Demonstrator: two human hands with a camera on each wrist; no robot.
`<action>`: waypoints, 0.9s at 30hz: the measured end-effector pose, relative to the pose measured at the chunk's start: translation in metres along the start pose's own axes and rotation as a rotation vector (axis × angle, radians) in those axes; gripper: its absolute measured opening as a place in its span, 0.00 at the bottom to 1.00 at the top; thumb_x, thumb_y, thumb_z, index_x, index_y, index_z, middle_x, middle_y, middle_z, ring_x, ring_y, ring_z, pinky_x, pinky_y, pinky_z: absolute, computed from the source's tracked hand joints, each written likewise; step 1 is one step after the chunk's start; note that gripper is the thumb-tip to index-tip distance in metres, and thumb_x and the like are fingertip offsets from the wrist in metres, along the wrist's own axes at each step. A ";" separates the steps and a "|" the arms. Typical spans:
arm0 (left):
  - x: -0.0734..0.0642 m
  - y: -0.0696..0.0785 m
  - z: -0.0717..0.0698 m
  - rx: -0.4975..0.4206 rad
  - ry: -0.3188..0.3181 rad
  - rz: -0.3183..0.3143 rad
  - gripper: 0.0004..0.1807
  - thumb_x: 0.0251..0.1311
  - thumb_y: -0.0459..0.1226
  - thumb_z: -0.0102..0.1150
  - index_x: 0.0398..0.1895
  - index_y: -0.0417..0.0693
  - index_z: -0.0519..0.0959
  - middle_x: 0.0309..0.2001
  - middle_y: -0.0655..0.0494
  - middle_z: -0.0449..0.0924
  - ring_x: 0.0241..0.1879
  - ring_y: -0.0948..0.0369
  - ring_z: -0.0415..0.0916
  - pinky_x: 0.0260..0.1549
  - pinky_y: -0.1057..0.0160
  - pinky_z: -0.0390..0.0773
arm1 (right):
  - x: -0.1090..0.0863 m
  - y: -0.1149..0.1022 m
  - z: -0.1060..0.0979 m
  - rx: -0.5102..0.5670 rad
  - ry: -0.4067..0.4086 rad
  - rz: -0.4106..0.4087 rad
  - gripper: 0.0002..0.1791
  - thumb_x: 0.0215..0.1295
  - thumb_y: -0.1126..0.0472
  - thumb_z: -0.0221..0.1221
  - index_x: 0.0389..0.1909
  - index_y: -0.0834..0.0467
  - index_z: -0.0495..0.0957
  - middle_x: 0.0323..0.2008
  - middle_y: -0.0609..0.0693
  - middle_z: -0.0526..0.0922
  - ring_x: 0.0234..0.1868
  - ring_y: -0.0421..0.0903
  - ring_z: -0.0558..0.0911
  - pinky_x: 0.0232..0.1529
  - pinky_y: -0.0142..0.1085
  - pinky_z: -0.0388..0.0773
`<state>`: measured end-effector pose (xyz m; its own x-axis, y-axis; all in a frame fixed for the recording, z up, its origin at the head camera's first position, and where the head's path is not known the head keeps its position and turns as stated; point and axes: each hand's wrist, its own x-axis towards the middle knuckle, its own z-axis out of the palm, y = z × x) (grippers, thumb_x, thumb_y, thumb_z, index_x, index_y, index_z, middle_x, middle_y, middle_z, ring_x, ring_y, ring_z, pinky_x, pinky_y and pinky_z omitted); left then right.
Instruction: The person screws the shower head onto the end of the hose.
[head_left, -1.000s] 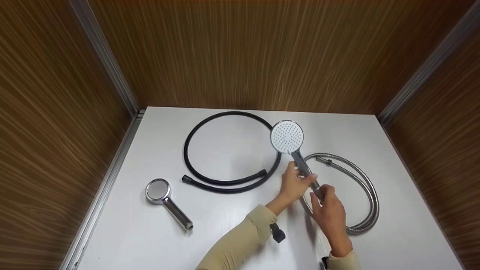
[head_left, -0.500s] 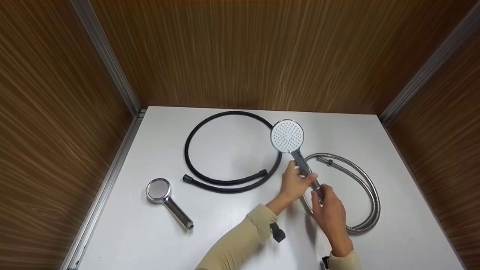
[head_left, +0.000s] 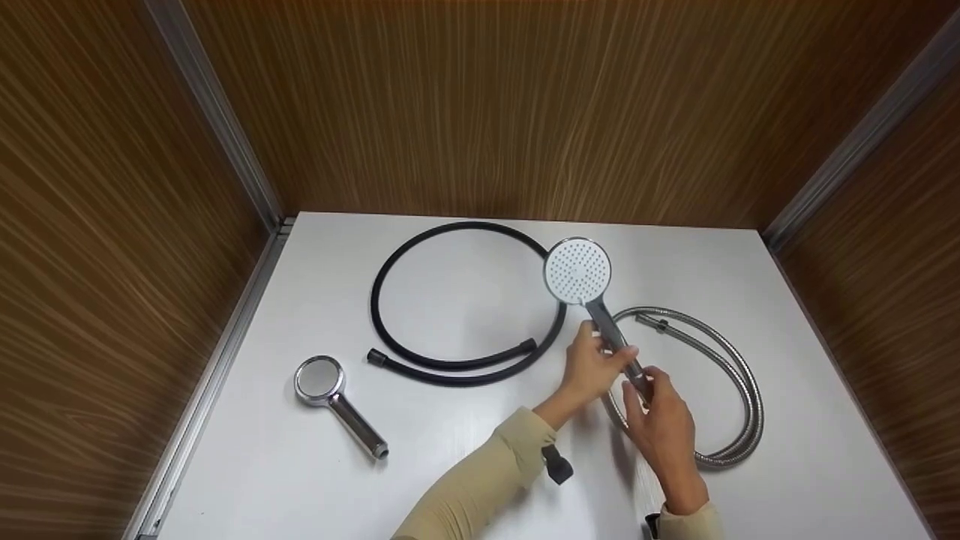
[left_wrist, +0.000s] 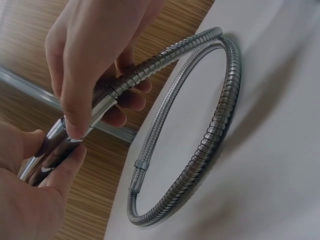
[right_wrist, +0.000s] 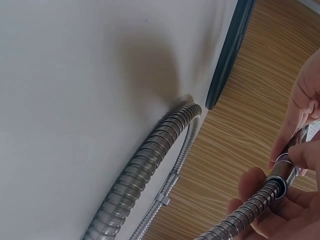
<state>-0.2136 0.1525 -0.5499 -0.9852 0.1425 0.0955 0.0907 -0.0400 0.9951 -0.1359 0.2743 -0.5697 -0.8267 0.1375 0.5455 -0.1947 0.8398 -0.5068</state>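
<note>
A hand shower with a white, dotted spray face (head_left: 577, 271) is held above the table, its head pointing away from me and its grey handle slanting down to the right. My left hand (head_left: 592, 367) grips that handle between thumb and fingers. At the handle's lower end, my right hand (head_left: 664, 420) pinches the shiny end nut (right_wrist: 283, 175) of a ribbed metal shower hose (left_wrist: 218, 120). Nut and handle meet end to end; their threads are hidden. From the nut, the hose runs down to its coil on the table.
A black shower hose (head_left: 373, 300) lies coiled at the back middle of the white table (head_left: 262, 480). Left of it rests a smaller chrome hand shower (head_left: 352, 421). Wood-grain panels (head_left: 480, 112) stand at the back and both sides.
The head view has shifted very slightly. Both hands keep their hold on the hand shower and the hose nut, with hardly any visible motion.
</note>
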 end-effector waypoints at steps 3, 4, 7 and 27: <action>-0.001 -0.001 0.000 -0.004 0.004 -0.005 0.25 0.61 0.38 0.76 0.54 0.45 0.71 0.37 0.46 0.92 0.28 0.64 0.89 0.28 0.70 0.86 | -0.001 -0.001 0.001 0.004 0.034 -0.007 0.22 0.63 0.68 0.70 0.53 0.71 0.74 0.30 0.65 0.87 0.24 0.56 0.82 0.23 0.54 0.76; -0.001 -0.001 0.000 -0.007 0.005 -0.008 0.25 0.60 0.38 0.76 0.54 0.45 0.71 0.37 0.45 0.92 0.28 0.63 0.89 0.28 0.70 0.87 | -0.001 -0.001 0.002 0.004 0.045 -0.008 0.22 0.62 0.68 0.71 0.52 0.71 0.73 0.30 0.65 0.87 0.24 0.56 0.81 0.23 0.54 0.76; -0.001 -0.001 0.000 -0.009 0.005 -0.016 0.26 0.60 0.38 0.76 0.55 0.45 0.71 0.38 0.45 0.92 0.30 0.62 0.90 0.28 0.70 0.87 | 0.000 -0.001 0.002 0.005 0.068 -0.007 0.21 0.60 0.69 0.71 0.49 0.70 0.73 0.28 0.63 0.85 0.23 0.55 0.79 0.23 0.54 0.74; -0.001 0.002 -0.006 0.033 -0.001 -0.002 0.25 0.63 0.39 0.74 0.56 0.43 0.70 0.38 0.44 0.91 0.30 0.63 0.90 0.28 0.72 0.85 | 0.000 -0.003 0.005 -0.009 0.034 -0.042 0.16 0.65 0.70 0.67 0.50 0.71 0.77 0.28 0.60 0.83 0.25 0.52 0.79 0.25 0.50 0.75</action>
<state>-0.2134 0.1466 -0.5479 -0.9852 0.1440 0.0930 0.0929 -0.0073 0.9956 -0.1378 0.2689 -0.5711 -0.7993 0.1195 0.5890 -0.2241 0.8501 -0.4766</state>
